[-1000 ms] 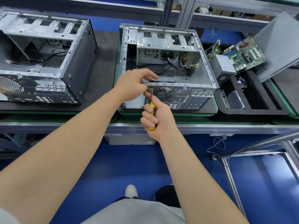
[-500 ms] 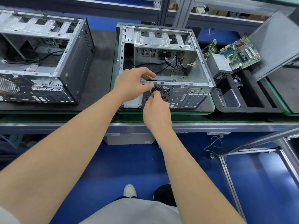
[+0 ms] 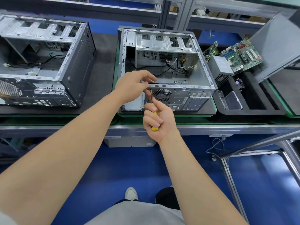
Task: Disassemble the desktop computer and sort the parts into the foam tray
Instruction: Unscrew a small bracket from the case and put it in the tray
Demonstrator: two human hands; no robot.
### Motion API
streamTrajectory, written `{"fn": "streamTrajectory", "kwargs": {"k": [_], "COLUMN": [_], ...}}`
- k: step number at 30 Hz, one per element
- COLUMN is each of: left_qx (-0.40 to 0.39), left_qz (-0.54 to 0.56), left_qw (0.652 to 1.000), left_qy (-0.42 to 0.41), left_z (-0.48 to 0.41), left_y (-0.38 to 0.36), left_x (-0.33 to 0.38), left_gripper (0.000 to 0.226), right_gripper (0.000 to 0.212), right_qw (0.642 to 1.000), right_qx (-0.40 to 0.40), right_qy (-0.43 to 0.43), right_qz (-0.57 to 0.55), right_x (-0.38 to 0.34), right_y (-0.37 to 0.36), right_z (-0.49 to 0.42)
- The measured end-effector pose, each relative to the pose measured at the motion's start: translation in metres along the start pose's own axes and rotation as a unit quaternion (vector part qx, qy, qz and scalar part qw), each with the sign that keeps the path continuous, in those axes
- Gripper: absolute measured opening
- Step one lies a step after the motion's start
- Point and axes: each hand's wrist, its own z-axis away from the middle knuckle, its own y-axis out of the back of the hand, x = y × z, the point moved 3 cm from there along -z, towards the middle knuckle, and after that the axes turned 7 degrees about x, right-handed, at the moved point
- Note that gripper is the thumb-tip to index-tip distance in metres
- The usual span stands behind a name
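one slim yellow-handled screwdriver (image 3: 155,113) in right hand (image 3: 160,123) at boxy perforated metal case (image 3: 180,97)

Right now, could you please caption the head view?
Right hand holds yellow-handled screwdriver against rear of computer case; left hand close beside its tip.

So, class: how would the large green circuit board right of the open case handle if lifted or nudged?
The circuit board looks thin and flat, so probably light and fairly stiff. Its exposed components suggest fragility. It appears to lean tilted on the grey metal box, so a nudge might tip it.
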Motion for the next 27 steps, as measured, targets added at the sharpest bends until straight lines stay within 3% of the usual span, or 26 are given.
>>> {"fn": "streamTrajectory", "kwargs": {"k": [3,5,7,10,11,12,13,16,18,21,24,25,27], "left_qx": [-0.003,0.001,0.003,0.006,0.008,0.011,0.015,0.025,0.028,0.027,0.030,0.031,0.030], "left_qz": [-0.005,-0.011,-0.014,-0.020,-0.026,-0.032,-0.038,-0.044,-0.038,-0.038,-0.041,-0.041,-0.041], "left_qw": [1.000,1.000,1.000,1.000,1.000,0.999,0.999,0.998,0.999,0.999,0.998,0.998,0.998], "left_qy": [0.000,-0.004,-0.007,-0.012,-0.016,-0.021,-0.026,-0.029,-0.025,-0.024,-0.025,-0.024,-0.023], "left_z": [-0.001,-0.001,-0.001,-0.002,-0.002,-0.001,-0.001,-0.002,-0.002,-0.002,-0.001,-0.001,-0.002], "left_y": [0.001,0.001,0.001,0.000,-0.001,-0.001,-0.001,-0.001,-0.001,-0.001,0.000,0.000,0.000], "left_x": [-0.001,-0.001,-0.001,-0.002,-0.002,-0.002,-0.002,-0.001,0.000,0.001,0.001,0.001,0.001], "left_gripper": [0.037,0.038,0.037,0.031,0.029,0.029,0.029,0.031,0.031,0.030,0.030,0.029,0.029], "right_gripper": [0.026,0.027,0.028,0.031,0.036,0.041,0.045,0.040,0.034,0.031,0.032,0.032,0.026], "right_qw": [0.986,0.935,0.824,0.564,0.494,0.449,0.427,0.449,0.492,0.678,0.860,0.910,0.970], "right_qx": [0.074,0.148,0.226,0.291,0.301,0.308,0.313,0.313,0.293,0.243,0.175,0.150,0.101], "right_qy": [0.074,0.155,0.240,0.334,0.347,0.353,0.354,0.355,0.348,0.281,0.184,0.148,0.062], "right_qz": [0.132,0.282,0.462,0.697,0.739,0.761,0.771,0.758,0.742,0.634,0.443,0.358,0.211], "right_x": [-0.001,-0.003,-0.007,-0.009,-0.007,-0.004,-0.003,-0.006,-0.010,-0.019,-0.023,-0.022,-0.017], "right_y": [-0.001,0.000,-0.002,-0.009,-0.010,-0.011,-0.010,-0.007,-0.006,-0.002,0.002,0.003,0.005], "right_z": [-0.002,-0.002,0.000,0.003,0.002,0.002,0.000,-0.002,0.001,0.003,0.000,0.000,0.001]}}
